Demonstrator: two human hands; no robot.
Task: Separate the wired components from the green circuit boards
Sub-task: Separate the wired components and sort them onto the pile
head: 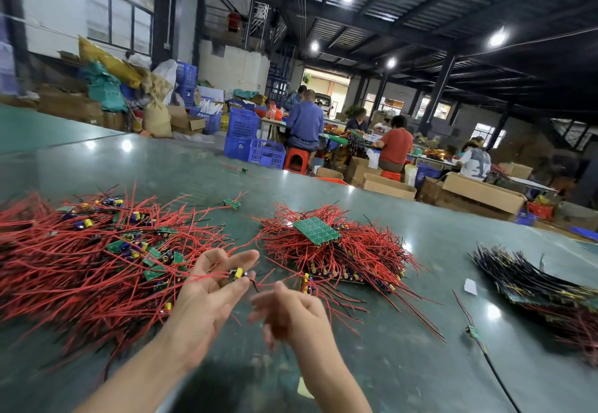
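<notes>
My left hand (207,293) is raised palm-up over the table and pinches a small wired component (237,274) with a yellow capacitor and red leads between thumb and fingers. My right hand (288,312) is just to its right, blurred by motion, fingers loosely spread and holding nothing that I can make out. A big heap of red-wired parts and small green boards (106,250) lies to the left. A second heap (336,257) sits ahead, topped by a green circuit board panel (316,229).
A stack of black-wired boards (543,286) lies at the right. A single wired board (474,331) and a loose one (232,204) lie on the green table (404,364). People work at tables beyond, among cardboard boxes (479,192) and blue crates (255,144).
</notes>
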